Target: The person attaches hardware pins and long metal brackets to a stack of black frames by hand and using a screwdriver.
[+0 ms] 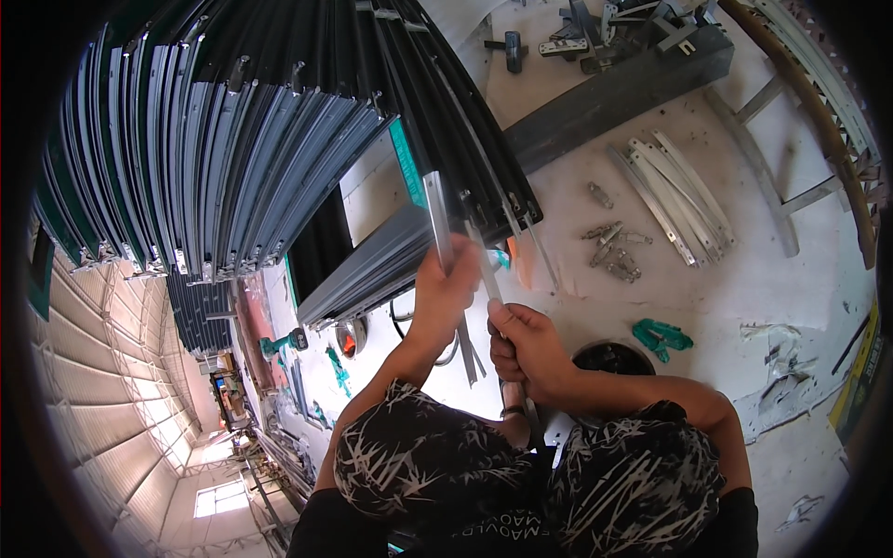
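Both my left hand [445,284] and right hand [523,346] clamp thin strips [437,219] at frame centre; a slip could topple the stacked profiles [233,139].

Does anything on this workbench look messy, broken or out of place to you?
Nothing looks broken. The left hand and right hand each grip a thin metal strip. The white bench top is untidy, though: small metal fittings lie scattered loose, torn scraps of white film curl near a green plastic piece.
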`<control>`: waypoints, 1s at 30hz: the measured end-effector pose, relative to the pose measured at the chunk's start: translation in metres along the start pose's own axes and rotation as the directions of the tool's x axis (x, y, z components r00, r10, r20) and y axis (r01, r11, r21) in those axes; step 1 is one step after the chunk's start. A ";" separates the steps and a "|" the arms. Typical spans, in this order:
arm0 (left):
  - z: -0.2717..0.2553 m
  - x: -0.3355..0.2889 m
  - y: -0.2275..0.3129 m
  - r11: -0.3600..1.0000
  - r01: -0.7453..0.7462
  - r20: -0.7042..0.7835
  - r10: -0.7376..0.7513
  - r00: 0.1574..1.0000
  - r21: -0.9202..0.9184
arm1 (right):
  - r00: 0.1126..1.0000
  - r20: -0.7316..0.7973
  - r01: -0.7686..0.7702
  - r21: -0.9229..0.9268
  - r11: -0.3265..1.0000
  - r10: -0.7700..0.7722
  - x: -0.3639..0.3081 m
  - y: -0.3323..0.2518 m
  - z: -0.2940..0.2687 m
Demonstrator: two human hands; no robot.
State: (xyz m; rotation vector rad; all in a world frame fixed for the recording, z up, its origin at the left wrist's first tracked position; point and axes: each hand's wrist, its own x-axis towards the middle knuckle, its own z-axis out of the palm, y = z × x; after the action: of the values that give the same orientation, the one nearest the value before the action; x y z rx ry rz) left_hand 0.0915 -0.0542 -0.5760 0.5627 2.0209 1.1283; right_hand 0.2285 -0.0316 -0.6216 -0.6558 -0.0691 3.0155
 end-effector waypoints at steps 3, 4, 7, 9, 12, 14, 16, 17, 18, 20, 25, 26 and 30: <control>0.003 0.002 0.000 1.000 0.000 -0.008 0.000 1.000 -0.029 | 0.999 0.005 -0.033 0.070 0.997 0.033 -0.003 -0.003 0.005; 0.003 0.002 0.000 1.000 0.000 -0.011 0.000 1.000 -0.028 | 0.999 0.007 -0.035 0.070 0.997 0.034 -0.002 -0.003 0.006; 0.006 0.004 0.000 1.000 -0.009 -0.041 0.009 0.999 -0.012 | 1.000 -0.008 0.002 0.028 1.000 -0.001 0.000 -0.004 0.005; 0.005 0.001 0.003 1.000 0.001 -0.048 -0.001 0.999 0.002 | 1.000 0.012 0.004 -0.097 0.995 -0.002 0.002 -0.006 0.001; 0.001 -0.003 0.005 0.995 0.078 0.018 -0.080 0.997 0.056 | 1.000 -0.023 -0.022 -0.151 0.988 0.019 -0.001 -0.012 0.002; 0.000 -0.004 0.003 0.996 0.070 0.022 -0.072 0.997 0.053 | 1.000 -0.017 -0.025 -0.145 0.989 0.023 -0.002 -0.011 0.002; -0.001 -0.005 0.001 0.997 0.066 0.023 -0.067 0.997 0.050 | 0.999 -0.050 0.001 -0.190 0.982 -0.010 -0.001 -0.011 0.004; -0.002 -0.005 0.001 0.995 0.088 0.016 -0.089 0.996 0.049 | 0.999 -0.052 0.001 -0.187 0.982 -0.011 -0.001 -0.010 0.005; -0.002 -0.005 0.001 0.993 0.110 0.009 -0.110 0.994 0.047 | 0.998 -0.057 0.005 -0.180 0.984 -0.015 0.000 -0.010 0.005; -0.003 -0.008 0.003 0.993 0.105 0.005 -0.105 0.994 0.054 | 0.998 -0.063 0.012 -0.171 0.985 -0.023 0.000 -0.010 0.003; 0.001 -0.007 -0.001 0.998 -0.005 -0.064 0.009 0.998 0.055 | 0.988 0.128 -0.081 -0.049 0.996 0.086 0.003 -0.014 0.001; 0.004 -0.006 -0.005 0.998 -0.006 -0.061 0.009 0.998 0.055 | 0.990 0.123 -0.060 -0.078 0.995 0.070 0.002 -0.016 0.004; 0.011 0.000 -0.008 0.997 -0.068 -0.124 0.072 0.990 0.034 | 0.997 0.059 -0.037 -0.212 0.977 0.051 -0.022 0.001 -0.002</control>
State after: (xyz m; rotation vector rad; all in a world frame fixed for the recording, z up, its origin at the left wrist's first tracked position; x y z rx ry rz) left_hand 0.0999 -0.0523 -0.5862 0.5955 2.1430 1.2035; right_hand 0.2490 -0.0339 -0.6141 -0.5822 -0.3870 3.0990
